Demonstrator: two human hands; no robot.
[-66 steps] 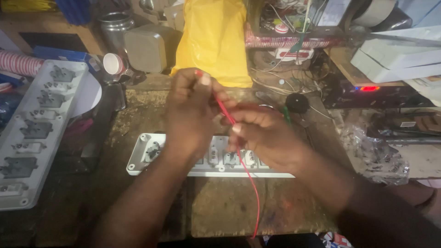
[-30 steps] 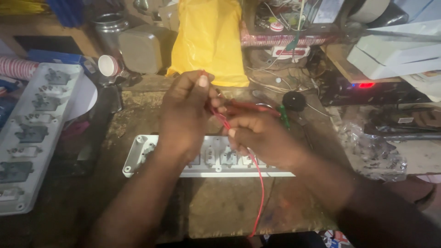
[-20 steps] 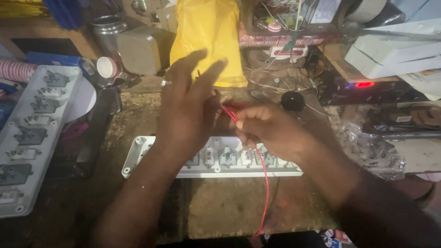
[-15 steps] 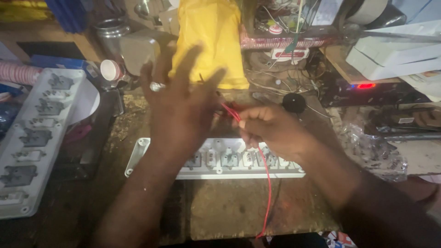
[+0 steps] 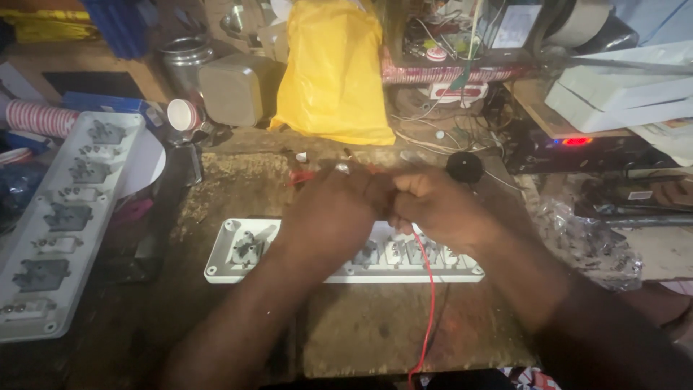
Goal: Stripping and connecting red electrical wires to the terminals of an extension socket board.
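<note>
A: Why do the left hand [image 5: 333,209] and right hand [image 5: 433,206] meet?
B: Both pinch the thin red wire [image 5: 429,289] shut, likely to work its end.
A: And the wire?
B: It trails down over the opened white plastic power strip [image 5: 238,253] lying on the worn wooden bench [image 5: 361,332].

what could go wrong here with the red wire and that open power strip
Both the left hand and right hand cover the open power strip, hiding the contacts, so the red wire could land on the wrong one. Its slack hangs off the table edge and might snag.
</note>
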